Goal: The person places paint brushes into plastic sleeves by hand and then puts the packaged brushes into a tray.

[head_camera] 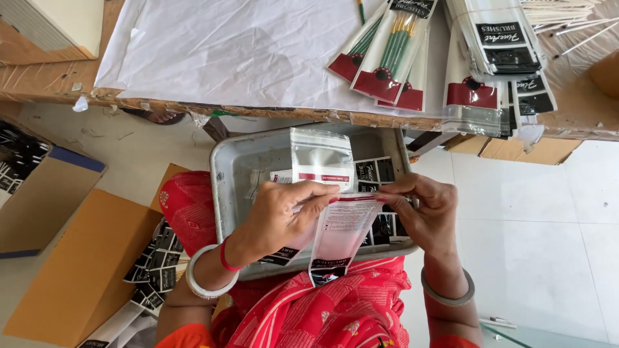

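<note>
Your left hand and right hand meet above a grey metal tray that rests on your lap, just below the near edge of the tabletop. Both grips are clenched on a clear plastic pouch: the left fingers pinch its upper left corner, the right fingertips its upper right corner. The pouch hangs downward over the tray's near rim, with a printed insert card showing inside it. A second clear pouch stands upright in the tray behind your left hand. On the tabletop lie a white sheet and, toward the far right corner, packaged paintbrushes and a stack of empty pouches.
</note>
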